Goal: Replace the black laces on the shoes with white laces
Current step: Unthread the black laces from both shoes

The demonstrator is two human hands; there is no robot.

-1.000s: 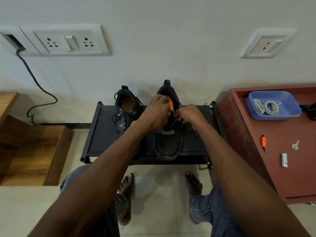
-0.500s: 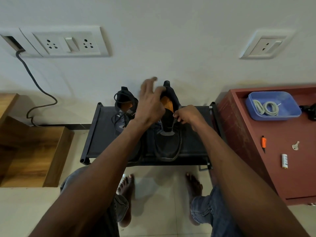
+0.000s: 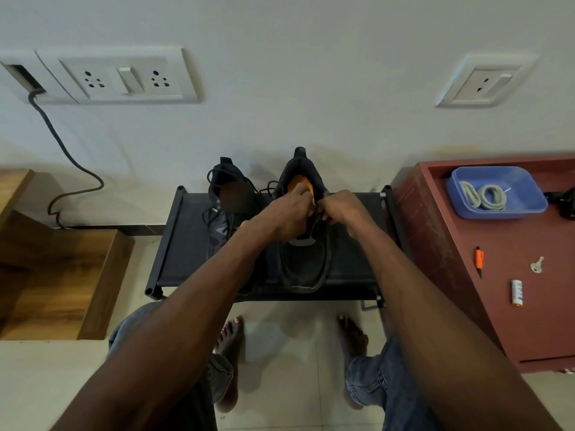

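Black bench [image 3: 186,244], against the wall: left shoe [image 3: 228,200], black laces [image 3: 217,209] loose over it; just right, right shoe [image 3: 306,262], orange insole, toe near. Left hand [image 3: 287,214] curled over the right shoe's throat, fingers closed at the eyelets, and right hand [image 3: 340,206] beside it, fingertips pinched together; the item pinched cannot be told. Far right, red cabinet [image 3: 466,275]: blue tray [image 3: 529,209] holding coiled white laces [image 3: 483,197].
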